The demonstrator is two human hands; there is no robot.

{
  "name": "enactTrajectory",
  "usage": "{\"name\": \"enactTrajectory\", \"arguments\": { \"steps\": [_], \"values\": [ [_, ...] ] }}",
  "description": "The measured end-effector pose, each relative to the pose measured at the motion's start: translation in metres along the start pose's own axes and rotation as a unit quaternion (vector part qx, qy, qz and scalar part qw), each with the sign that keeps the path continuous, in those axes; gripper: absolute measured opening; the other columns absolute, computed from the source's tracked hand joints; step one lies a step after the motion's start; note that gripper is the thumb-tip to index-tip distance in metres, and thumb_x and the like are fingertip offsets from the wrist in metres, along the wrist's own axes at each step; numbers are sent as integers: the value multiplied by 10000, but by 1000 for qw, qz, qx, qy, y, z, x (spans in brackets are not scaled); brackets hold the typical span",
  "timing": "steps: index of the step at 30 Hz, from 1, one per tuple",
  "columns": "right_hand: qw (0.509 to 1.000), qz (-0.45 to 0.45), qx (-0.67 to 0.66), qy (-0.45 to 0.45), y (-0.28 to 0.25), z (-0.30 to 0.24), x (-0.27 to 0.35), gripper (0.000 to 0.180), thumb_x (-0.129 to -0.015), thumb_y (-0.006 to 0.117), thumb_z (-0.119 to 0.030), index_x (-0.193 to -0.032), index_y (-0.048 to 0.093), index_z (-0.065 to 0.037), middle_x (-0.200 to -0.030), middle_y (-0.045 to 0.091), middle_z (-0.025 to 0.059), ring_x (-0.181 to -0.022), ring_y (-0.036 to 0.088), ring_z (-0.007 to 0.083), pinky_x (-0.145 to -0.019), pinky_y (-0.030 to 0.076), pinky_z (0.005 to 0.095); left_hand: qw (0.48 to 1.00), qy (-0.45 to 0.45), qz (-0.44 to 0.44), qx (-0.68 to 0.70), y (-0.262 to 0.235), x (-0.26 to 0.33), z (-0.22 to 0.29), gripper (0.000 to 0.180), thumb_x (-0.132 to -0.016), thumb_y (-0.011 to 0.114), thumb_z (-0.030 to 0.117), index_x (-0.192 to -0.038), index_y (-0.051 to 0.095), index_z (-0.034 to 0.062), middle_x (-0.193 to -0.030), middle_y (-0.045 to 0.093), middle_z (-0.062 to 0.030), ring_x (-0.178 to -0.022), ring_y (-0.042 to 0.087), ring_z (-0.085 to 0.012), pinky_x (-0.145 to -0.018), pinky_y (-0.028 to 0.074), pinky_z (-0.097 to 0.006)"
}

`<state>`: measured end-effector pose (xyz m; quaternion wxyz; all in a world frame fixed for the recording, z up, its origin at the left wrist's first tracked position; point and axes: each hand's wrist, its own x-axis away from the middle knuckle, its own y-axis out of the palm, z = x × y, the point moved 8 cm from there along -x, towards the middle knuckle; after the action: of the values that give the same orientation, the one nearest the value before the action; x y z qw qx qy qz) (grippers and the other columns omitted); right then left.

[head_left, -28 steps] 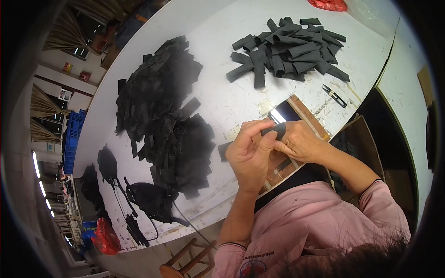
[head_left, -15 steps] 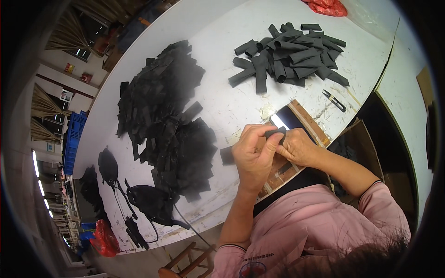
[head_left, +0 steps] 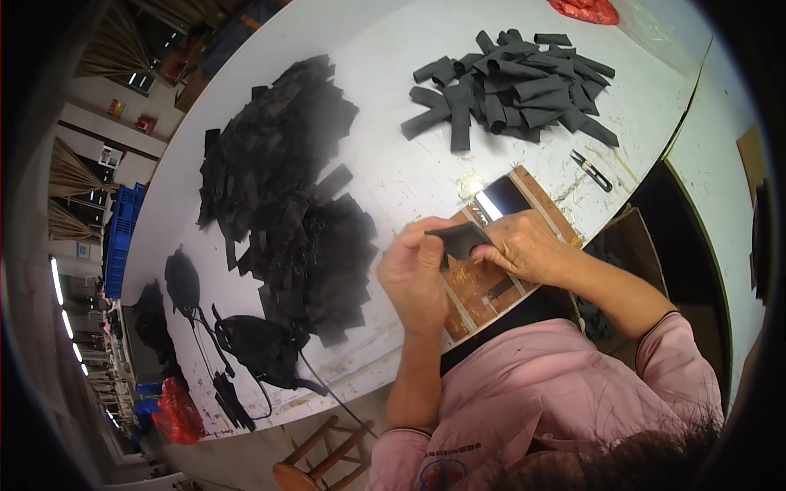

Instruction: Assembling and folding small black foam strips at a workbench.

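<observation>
Between my two hands is a dark grey fabric piece [head_left: 460,241], spread out as a folded flap or tube. My left hand [head_left: 412,274] pinches its left end between thumb and fingers. At the other end my right hand [head_left: 528,245] grips it, thumb along the lower edge. Both hands are above a wooden board [head_left: 472,308] at the table's near edge. A dark, shiny flat panel [head_left: 506,197] with a bright reflection lies on that board, just beyond the hands.
Beyond the board is a pile of rolled dark fabric tubes [head_left: 532,86]. Small black-handled snips [head_left: 591,170] lie right of it. A large heap of flat black pieces [head_left: 278,164] covers the left. Black strapped items [head_left: 260,350], a red bag [head_left: 178,413] and a wooden stool [head_left: 323,454] are nearer.
My hands have moved apart, the left one shifting left. The fabric piece, bunched and mostly hidden before, now shows stretched flat between them. The view has shifted slightly.
</observation>
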<state>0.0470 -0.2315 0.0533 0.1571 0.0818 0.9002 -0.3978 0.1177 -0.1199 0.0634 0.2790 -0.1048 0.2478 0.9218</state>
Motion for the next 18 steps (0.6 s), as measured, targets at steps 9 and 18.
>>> {"name": "enactTrajectory", "arguments": {
  "steps": [9,18],
  "values": [
    [919,213,-263,202,-103,36,-60,506,-926,396,-489,-772,583,-44,-527,453,-13,-458,424,68,-459,345,219,743,-48,-10,-667,-91,9,-64,416,-770,632,111,-1149,519,-18,-1055,547,-195,-1028,477,-352,-884,371,-436],
    [956,-105,-213,171,68,7,56,336,-885,562,-308,-808,579,18,-668,578,75,-655,562,148,-604,439,292,878,-153,74,-449,-121,20,-59,113,-760,667,62,-845,611,11,-786,604,-83,-759,555,-192,-697,435,-305]
  ]
}}
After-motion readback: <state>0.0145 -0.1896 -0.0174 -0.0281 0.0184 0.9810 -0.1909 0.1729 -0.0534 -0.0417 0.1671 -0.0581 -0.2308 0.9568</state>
